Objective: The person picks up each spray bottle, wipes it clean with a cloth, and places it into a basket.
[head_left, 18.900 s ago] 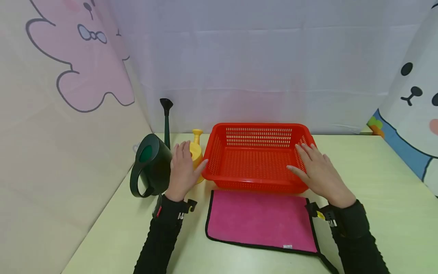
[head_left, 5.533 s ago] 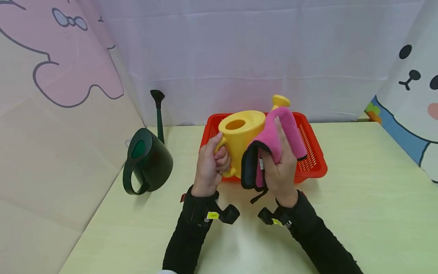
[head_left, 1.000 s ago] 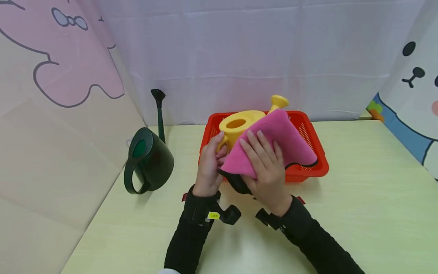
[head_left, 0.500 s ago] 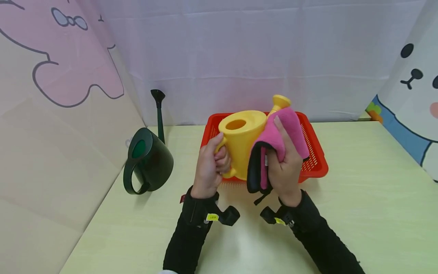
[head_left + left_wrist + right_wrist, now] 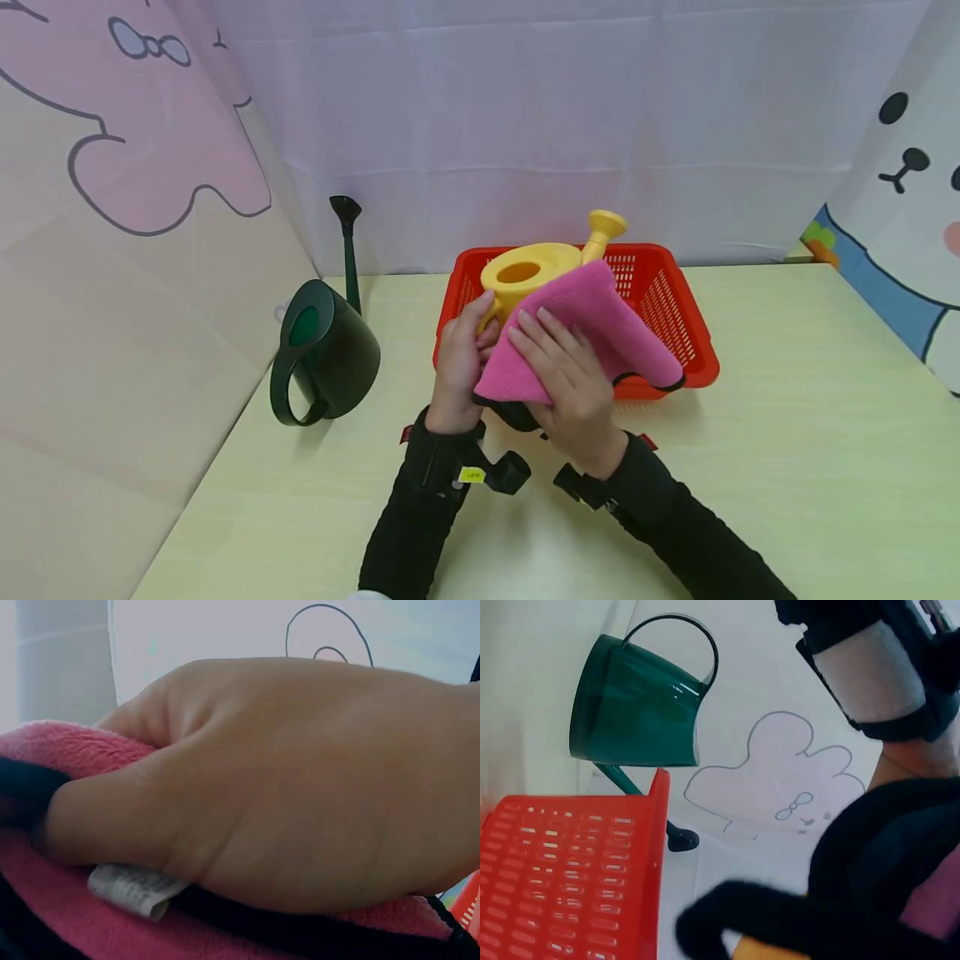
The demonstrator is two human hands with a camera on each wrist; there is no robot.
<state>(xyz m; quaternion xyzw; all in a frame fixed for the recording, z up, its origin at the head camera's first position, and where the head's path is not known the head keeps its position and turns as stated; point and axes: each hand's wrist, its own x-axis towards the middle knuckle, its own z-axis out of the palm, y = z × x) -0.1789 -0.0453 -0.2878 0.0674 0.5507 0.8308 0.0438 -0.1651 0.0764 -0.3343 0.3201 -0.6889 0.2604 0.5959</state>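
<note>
Head: right hand (image 5: 576,396) aslant on cloth (image 5: 611,325)

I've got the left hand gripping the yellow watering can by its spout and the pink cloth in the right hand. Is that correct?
Not the spout: the left hand grips the yellow watering can by its handle, as the head view shows. The rest holds.
</note>
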